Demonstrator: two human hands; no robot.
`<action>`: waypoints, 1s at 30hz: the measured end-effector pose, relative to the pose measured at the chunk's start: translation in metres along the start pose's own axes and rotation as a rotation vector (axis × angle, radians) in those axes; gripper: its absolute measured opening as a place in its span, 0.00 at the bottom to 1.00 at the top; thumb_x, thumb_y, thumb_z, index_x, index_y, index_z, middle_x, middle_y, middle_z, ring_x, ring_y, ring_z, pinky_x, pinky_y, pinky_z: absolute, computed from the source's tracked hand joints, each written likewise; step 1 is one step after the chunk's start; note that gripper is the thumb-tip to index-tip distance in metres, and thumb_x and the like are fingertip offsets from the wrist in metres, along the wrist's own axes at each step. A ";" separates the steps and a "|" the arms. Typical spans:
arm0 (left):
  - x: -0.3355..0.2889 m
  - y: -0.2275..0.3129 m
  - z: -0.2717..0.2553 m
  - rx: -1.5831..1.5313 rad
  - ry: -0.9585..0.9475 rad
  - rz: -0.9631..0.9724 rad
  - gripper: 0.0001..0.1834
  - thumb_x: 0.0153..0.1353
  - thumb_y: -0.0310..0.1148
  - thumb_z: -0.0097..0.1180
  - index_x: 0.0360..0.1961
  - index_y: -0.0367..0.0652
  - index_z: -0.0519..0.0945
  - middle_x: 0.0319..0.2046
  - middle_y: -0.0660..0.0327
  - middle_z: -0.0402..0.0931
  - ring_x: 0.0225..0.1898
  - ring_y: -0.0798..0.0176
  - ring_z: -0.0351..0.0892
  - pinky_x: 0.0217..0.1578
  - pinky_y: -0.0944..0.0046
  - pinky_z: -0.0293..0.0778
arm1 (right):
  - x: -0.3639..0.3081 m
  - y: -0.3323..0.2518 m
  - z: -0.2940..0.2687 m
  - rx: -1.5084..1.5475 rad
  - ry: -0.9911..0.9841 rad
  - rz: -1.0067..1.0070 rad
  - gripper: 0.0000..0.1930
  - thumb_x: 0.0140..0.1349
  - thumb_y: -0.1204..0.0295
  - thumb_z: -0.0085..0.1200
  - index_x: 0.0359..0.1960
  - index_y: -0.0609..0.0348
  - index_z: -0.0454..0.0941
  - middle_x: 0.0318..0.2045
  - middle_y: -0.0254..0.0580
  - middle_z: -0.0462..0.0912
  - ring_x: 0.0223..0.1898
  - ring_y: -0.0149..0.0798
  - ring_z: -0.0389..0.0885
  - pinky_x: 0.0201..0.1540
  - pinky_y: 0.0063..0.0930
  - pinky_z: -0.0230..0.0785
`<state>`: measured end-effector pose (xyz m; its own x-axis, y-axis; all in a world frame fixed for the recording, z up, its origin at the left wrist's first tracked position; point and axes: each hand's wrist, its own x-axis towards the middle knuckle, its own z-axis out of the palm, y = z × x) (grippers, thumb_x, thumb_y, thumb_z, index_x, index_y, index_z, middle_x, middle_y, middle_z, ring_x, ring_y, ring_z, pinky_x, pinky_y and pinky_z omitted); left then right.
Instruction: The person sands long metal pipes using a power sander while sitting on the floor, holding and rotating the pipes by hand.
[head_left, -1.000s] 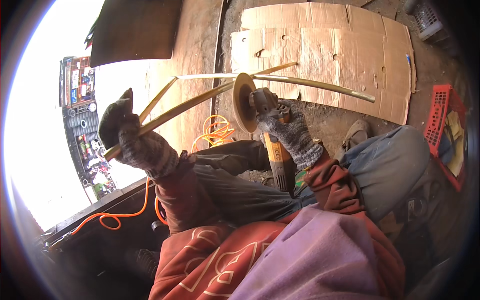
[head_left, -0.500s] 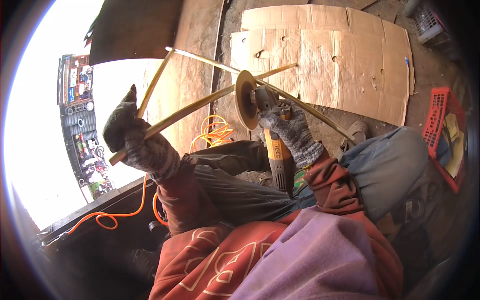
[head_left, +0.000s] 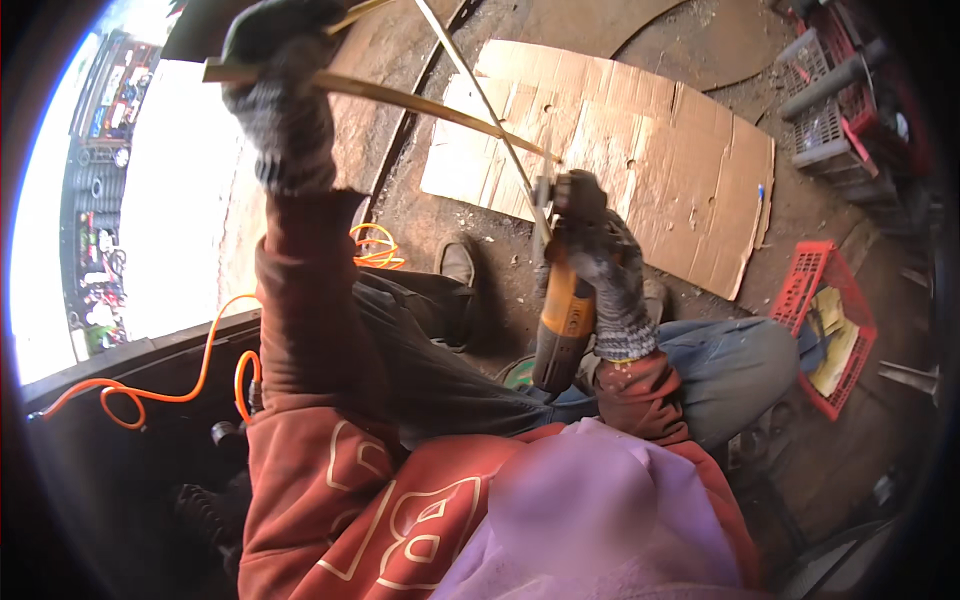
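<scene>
My left hand (head_left: pixel 287 105), in a grey-and-black knit glove, is raised at the upper left and closed around a frame of thin brass-coloured metal bars (head_left: pixel 420 102). One bar runs from the glove towards the grinder's disc; another crosses it and slants down to the grinder's head. In my right hand (head_left: pixel 612 265), also gloved, is a yellow-and-black angle grinder (head_left: pixel 568 318), its body pointing down towards my lap. The disc shows nearly edge-on and blurred, close to the bar ends. Whether disc and bar touch, I cannot tell.
Flattened cardboard (head_left: pixel 690 190) lies on the dirty floor ahead. A red plastic crate (head_left: pixel 800 280) with yellowish pieces stands right of my knee, and more crates (head_left: pixel 815 100) are at the far right. An orange hose (head_left: pixel 200 372) loops at the left over a dark edge.
My left hand has moved up and away with the bar frame, tilting it. The grinder has turned so its disc faces edge-on instead of broadside. The whole view has shifted too.
</scene>
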<state>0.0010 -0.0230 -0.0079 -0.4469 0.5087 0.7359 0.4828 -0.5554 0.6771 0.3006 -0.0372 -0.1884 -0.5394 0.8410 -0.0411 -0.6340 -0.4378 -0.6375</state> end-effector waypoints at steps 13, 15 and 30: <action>-0.002 0.003 0.054 -0.373 -0.180 0.144 0.12 0.47 0.15 0.48 0.32 0.36 0.79 0.30 0.59 0.79 0.36 0.62 0.79 0.42 0.62 0.76 | -0.002 -0.063 0.018 -1.386 -0.187 0.142 0.36 0.45 0.61 0.74 0.52 0.59 0.66 0.44 0.47 0.80 0.45 0.39 0.81 0.47 0.31 0.75; -0.009 0.015 0.057 -0.253 -0.176 0.098 0.13 0.47 0.14 0.47 0.33 0.37 0.79 0.30 0.60 0.78 0.35 0.64 0.78 0.39 0.64 0.75 | 0.003 -0.053 0.031 -1.817 -0.187 0.427 0.40 0.45 0.51 0.71 0.54 0.60 0.65 0.43 0.54 0.81 0.47 0.48 0.82 0.50 0.35 0.75; -0.014 0.019 0.049 -0.228 -0.193 0.100 0.12 0.47 0.13 0.48 0.31 0.37 0.78 0.29 0.60 0.77 0.34 0.65 0.76 0.37 0.64 0.73 | 0.048 -0.037 0.061 -2.057 -0.162 0.337 0.42 0.43 0.44 0.67 0.53 0.59 0.66 0.42 0.59 0.82 0.46 0.59 0.81 0.50 0.43 0.74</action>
<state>0.0530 -0.0085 -0.0055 -0.2439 0.5477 0.8003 0.3264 -0.7307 0.5996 0.2644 -0.0002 -0.1199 -0.5804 0.7437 -0.3316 0.8066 0.4693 -0.3593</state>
